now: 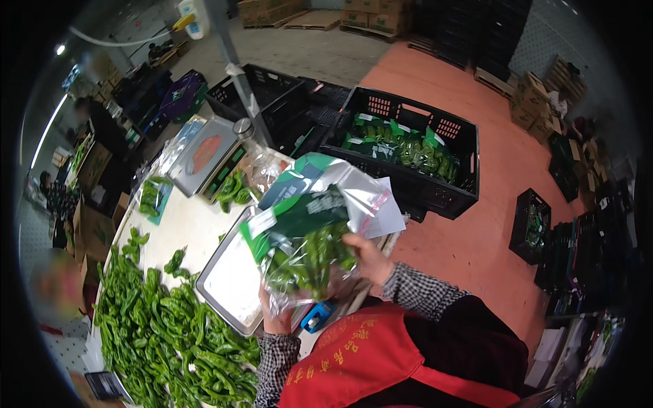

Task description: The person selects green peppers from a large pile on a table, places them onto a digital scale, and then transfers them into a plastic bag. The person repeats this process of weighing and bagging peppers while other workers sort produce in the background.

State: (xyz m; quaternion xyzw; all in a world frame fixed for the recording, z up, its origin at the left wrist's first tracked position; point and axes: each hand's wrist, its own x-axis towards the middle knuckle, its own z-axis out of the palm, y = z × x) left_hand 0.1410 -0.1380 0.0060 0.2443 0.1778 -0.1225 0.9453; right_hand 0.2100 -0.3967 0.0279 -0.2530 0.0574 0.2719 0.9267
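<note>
A clear plastic bag of green peppers (309,255), with a dark green printed band and a white label, is held up in front of me. My right hand (367,258) grips its right side, thumb on the front and the other fingers mostly behind. At the bag's lower left, my left hand (275,314) is closed on it, its fingers partly hidden by the plastic. Beneath the bag lies a metal tray (228,289). Flat printed bags (309,173) lie just beyond it. A blue tape dispenser (317,317) rests close to my left hand.
Loose green peppers (170,333) cover the table's left side. A weighing scale (204,155) stands at the table's far end, near a metal post (241,81). Beyond the table, a black crate (469,177) holds bagged peppers. Another crate (522,238) sits on the red floor.
</note>
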